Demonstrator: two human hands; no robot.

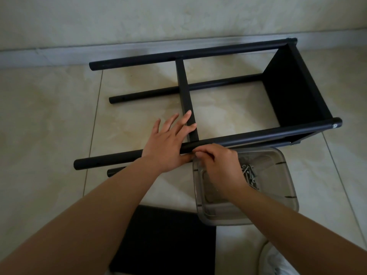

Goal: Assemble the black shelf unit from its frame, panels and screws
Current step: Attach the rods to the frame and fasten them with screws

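The black shelf frame [228,50] lies on its side on the tiled floor, with one panel [294,90] fixed at its right end and a second panel [183,82] standing edge-up across its middle. My left hand [168,139] lies flat with straight fingers on that middle panel's near end, its palm over the nearest top pole [268,133]. My right hand [216,165] has curled fingertips pinched against the pole right below the panel joint; what they hold is hidden. A loose black panel [168,241] lies flat on the floor between my forearms.
A clear plastic tub [278,155] with several silver screws [249,173] sits just in front of the frame, partly under my right wrist. A wall and skirting run behind the frame. A white shoe [276,261] shows at the bottom right.
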